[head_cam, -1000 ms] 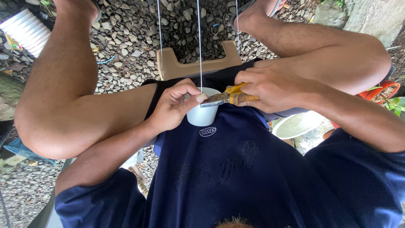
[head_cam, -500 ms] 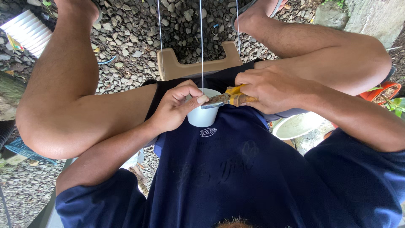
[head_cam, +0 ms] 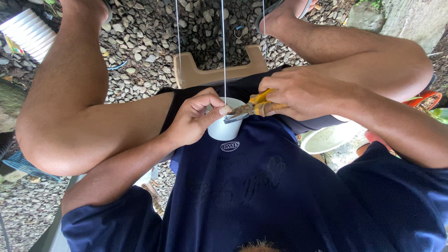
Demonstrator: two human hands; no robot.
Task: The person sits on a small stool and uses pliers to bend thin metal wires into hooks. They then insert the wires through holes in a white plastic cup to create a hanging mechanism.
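Head view looks down over my dark blue shirt (head_cam: 261, 196) to a ground of grey gravel (head_cam: 140, 32), outdoors, with my bare knees spread to either side and my feet far out on the stones. Between my legs a tan wooden stool (head_cam: 205, 74) shows its edge. A small white cup (head_cam: 225, 126) sits against my lap, just above the shirt's hem; what is in it I cannot tell, since my fingers cover most of its mouth. My left hand (head_cam: 196, 119) is closed around the cup's rim, thumb and forefinger pinched together at the plier tips. My right hand (head_cam: 303, 93) is wrapped firmly around the yellow-handled pliers (head_cam: 249, 109), whose grey nose lies across the top of the cup and meets my left fingertips. Three thin white strings (head_cam: 223, 46) run straight up from the cup area to the top edge. Beside my right thigh lie a pale green basin (head_cam: 326, 139) and a red pot (head_cam: 427, 100); a white corrugated sheet (head_cam: 28, 32) lies at the top left corner.
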